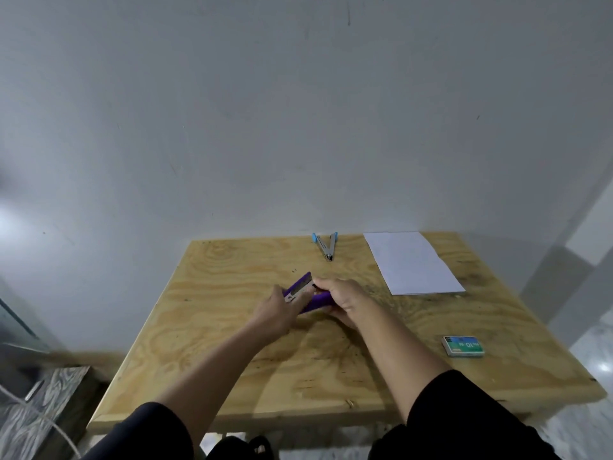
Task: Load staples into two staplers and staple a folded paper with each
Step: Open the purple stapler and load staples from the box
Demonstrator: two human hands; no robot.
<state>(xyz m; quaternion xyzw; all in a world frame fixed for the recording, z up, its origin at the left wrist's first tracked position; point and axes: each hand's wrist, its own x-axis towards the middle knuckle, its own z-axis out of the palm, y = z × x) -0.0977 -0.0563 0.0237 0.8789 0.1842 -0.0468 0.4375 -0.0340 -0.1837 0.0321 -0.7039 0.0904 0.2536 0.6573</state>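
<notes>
Staple box (pixel 463 346): "10" (upside down, rest illegible).

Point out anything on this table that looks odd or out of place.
Nothing looks damaged. The blue stapler lies splayed wide open near the table's far edge, and both hands hold the purple stapler open; that fits loading staples.

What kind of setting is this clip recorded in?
Probably a bare room at home or in a small workshop: a raw plywood table pushed against a plain white wall, a glossy tiled floor, and office supplies such as a staple box.
</notes>
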